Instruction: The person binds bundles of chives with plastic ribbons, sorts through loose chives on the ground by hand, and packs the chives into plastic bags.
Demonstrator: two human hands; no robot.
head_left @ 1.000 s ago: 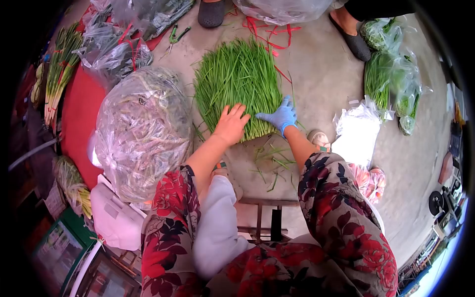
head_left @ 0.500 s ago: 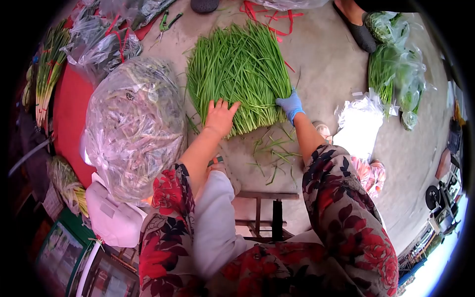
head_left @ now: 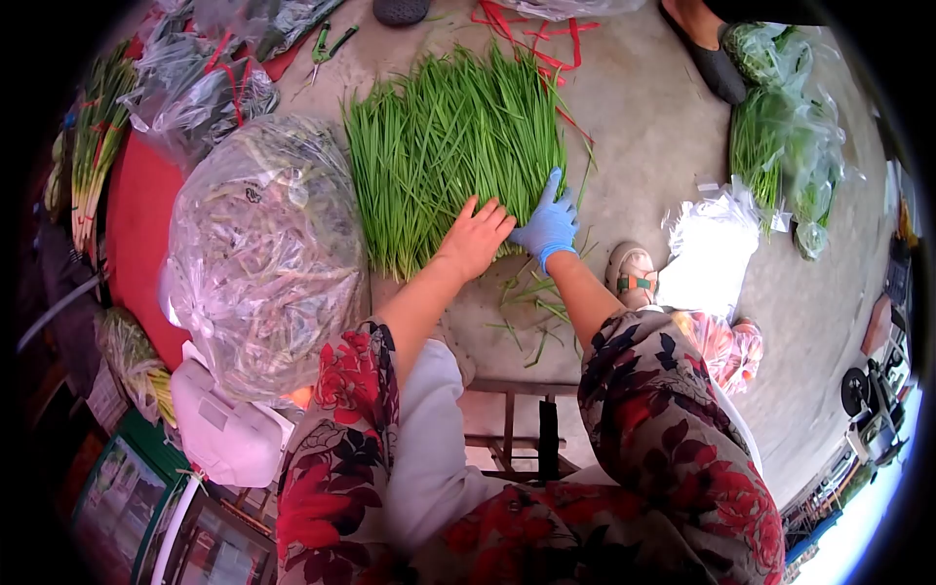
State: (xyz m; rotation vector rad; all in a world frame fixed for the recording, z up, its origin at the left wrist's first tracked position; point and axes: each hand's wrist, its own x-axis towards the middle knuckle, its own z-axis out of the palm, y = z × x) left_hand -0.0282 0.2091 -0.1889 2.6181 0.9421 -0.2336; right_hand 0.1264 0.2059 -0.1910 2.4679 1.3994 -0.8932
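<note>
A broad pile of green garlic chives [head_left: 444,156] lies on the concrete floor in front of me, the leaves pointing away and the stem ends towards me. My bare left hand [head_left: 476,239] rests on the near right part of the pile with its fingers stretched out. Right beside it, my right hand [head_left: 549,226] in a blue glove touches the pile's near right corner. Its fingers are spread, one pointing up along the side. Loose cut bits of chives [head_left: 534,297] are scattered on the floor below my hands.
A large clear plastic bag [head_left: 268,253] of greens stands to the left. Green-handled scissors [head_left: 329,49] and red ribbon [head_left: 531,44] lie farther off. At the right are white plastic bags [head_left: 710,249], bagged greens [head_left: 790,146] and another person's shoe [head_left: 704,54].
My left hand has slid right along the stem ends. My right hand has moved down and left to the near corner. The pile has shifted left and its leaves lie straighter.
</note>
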